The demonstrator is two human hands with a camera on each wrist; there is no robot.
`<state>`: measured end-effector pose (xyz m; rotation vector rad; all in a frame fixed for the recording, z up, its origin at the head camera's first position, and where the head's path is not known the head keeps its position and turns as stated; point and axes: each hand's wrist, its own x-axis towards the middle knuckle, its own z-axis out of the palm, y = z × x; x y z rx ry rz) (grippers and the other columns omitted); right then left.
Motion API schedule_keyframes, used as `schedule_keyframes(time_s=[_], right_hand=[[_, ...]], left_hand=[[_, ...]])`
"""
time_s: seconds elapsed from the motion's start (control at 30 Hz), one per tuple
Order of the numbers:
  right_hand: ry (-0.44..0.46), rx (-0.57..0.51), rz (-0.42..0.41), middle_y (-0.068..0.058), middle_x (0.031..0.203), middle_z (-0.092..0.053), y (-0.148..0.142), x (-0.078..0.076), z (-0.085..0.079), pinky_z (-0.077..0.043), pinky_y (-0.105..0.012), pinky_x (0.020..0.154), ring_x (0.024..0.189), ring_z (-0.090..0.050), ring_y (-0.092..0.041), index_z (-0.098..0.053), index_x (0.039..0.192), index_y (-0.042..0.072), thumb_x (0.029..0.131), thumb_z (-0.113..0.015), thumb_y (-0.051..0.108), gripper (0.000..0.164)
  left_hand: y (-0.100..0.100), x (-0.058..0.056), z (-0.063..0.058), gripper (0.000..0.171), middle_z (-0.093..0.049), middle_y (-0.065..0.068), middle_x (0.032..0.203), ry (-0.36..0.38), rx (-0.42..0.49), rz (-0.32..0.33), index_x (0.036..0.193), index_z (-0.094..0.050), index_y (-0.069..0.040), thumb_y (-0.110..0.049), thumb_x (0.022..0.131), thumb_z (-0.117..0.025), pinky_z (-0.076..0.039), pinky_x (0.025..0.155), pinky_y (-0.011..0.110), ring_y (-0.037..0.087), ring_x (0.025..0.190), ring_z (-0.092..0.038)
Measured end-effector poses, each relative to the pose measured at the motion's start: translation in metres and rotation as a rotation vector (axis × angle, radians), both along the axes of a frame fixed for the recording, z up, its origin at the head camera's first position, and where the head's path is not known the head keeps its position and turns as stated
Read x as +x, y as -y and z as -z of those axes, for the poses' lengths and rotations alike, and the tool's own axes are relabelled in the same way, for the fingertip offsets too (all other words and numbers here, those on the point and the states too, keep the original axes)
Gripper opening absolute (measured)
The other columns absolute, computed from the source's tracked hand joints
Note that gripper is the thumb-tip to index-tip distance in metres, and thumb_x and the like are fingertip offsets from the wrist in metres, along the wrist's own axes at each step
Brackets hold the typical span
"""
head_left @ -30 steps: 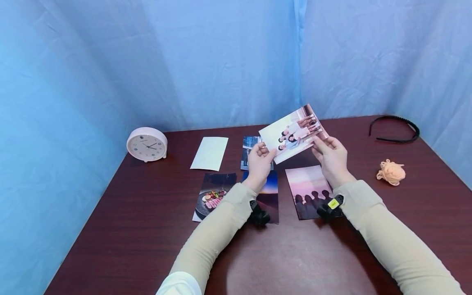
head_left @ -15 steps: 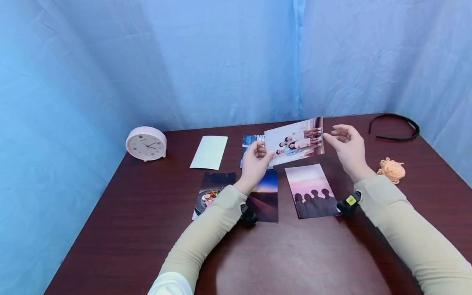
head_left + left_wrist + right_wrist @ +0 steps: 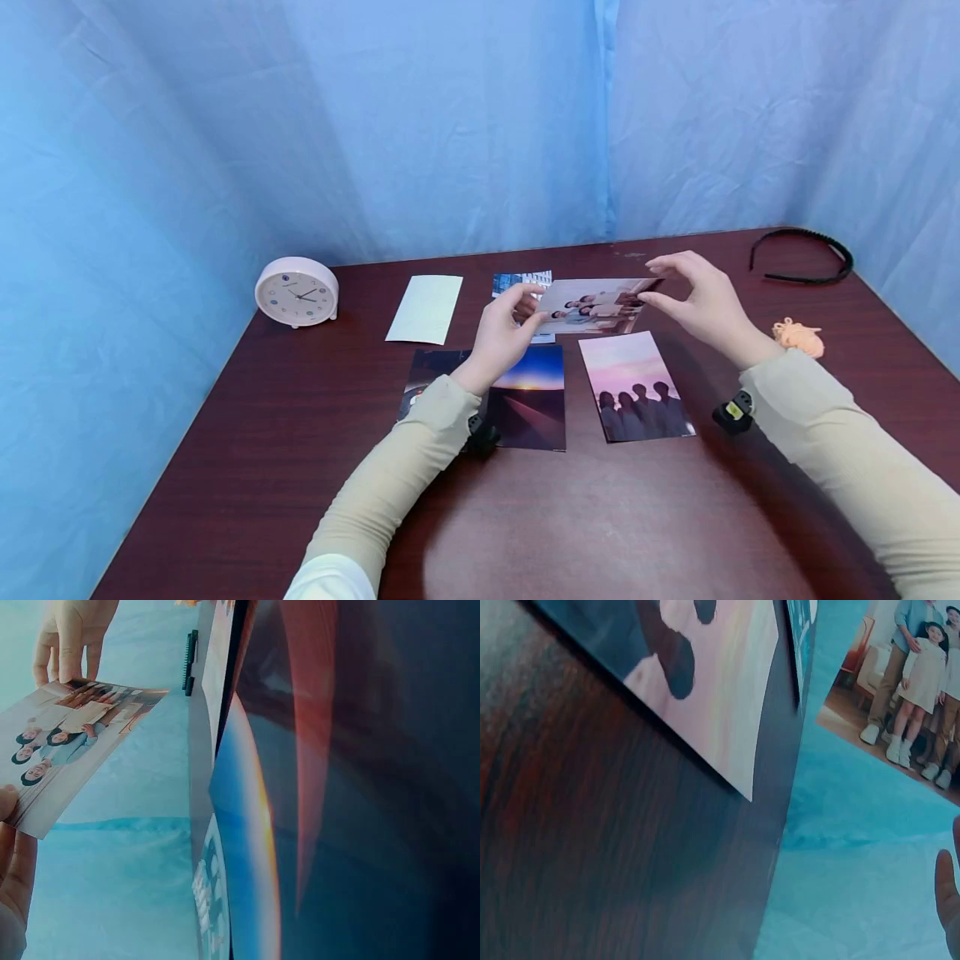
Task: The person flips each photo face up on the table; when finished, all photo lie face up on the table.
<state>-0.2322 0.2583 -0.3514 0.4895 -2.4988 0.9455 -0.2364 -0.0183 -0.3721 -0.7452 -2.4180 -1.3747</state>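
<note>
My left hand (image 3: 502, 337) pinches the left end of a family photo (image 3: 592, 307) between thumb and fingers. The photo is lifted above the table, lying sideways and tipped nearly flat. At its right end is my right hand (image 3: 701, 304), thumb and fingers spread apart around the edge; in the right wrist view, its fingers (image 3: 946, 881) stand apart from the print. Underneath, partly covered, lies a photo with buildings (image 3: 510, 285). Nearer lie a sunset road photo (image 3: 528, 408) and a photo of silhouetted people against a pink sky (image 3: 637, 387). My left sleeve hides much of a food photo (image 3: 431, 367).
A blank white sheet (image 3: 425, 308) lies left of the photos on the dark red wooden table (image 3: 300, 433). Farther left stands a round white clock (image 3: 297, 292). On the right are a black headband (image 3: 806, 277) and a ball of peach yarn (image 3: 798, 337). Blue curtains (image 3: 450, 125) enclose the table.
My right hand has let go of the photo and moved to the right, its fingers spreading. The photo has turned level and tipped flatter and lower, still in my left hand, which has shifted slightly left.
</note>
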Motion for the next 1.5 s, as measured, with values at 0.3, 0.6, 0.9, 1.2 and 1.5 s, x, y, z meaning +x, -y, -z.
schedule_keyframes(time_s=[0.3,0.6,0.9,1.2,1.5], right_hand=[[-0.012,0.065,-0.094,-0.002,0.086,-0.068,0.005,0.004,0.002,-0.045,-0.018,0.064,0.074,-0.056,0.001,-0.070,0.093,0.010,0.080,-0.072,0.000,0.017],[0.053,-0.009,-0.106,-0.007,0.080,-0.068,0.009,0.005,0.005,-0.045,-0.012,0.058,0.067,-0.056,0.004,-0.070,0.089,0.008,0.081,-0.072,0.001,0.010],[0.163,-0.193,0.000,0.012,0.076,-0.063,0.017,0.006,0.010,-0.042,-0.017,0.053,0.062,-0.052,0.000,-0.068,0.094,0.002,0.088,-0.067,0.012,0.013],[0.282,-0.602,0.035,0.022,0.072,-0.061,0.031,0.005,0.021,-0.049,-0.012,0.061,0.067,-0.055,0.005,-0.064,0.091,0.011,0.089,-0.066,0.011,0.003],[0.351,-0.879,0.070,0.017,0.074,-0.064,0.051,0.010,0.026,-0.050,-0.011,0.062,0.067,-0.058,0.004,-0.063,0.086,0.020,0.088,-0.066,0.009,0.012]], left_hand=[[0.001,0.003,-0.001,0.031,-0.063,0.011,0.091,0.013,0.016,0.015,0.118,-0.059,-0.004,-0.008,0.088,-0.066,-0.051,0.074,0.018,0.018,0.082,-0.060],[0.004,0.000,0.007,0.039,-0.060,0.013,0.103,0.074,0.117,-0.026,0.125,-0.053,-0.004,-0.010,0.089,-0.066,-0.053,0.086,0.026,0.022,0.098,-0.060],[-0.002,0.002,0.015,0.054,-0.050,0.020,0.119,0.206,0.339,-0.080,0.138,-0.037,-0.005,-0.008,0.090,-0.063,-0.047,0.098,0.037,0.031,0.113,-0.053],[-0.019,0.006,0.022,0.053,-0.050,0.022,0.117,0.317,0.399,-0.042,0.138,-0.036,-0.001,-0.004,0.091,-0.061,-0.050,0.093,0.033,0.033,0.110,-0.055],[-0.034,0.006,0.023,0.050,-0.054,0.022,0.117,0.391,0.367,-0.063,0.136,-0.040,-0.004,-0.008,0.091,-0.061,-0.052,0.080,0.027,0.027,0.104,-0.060]])
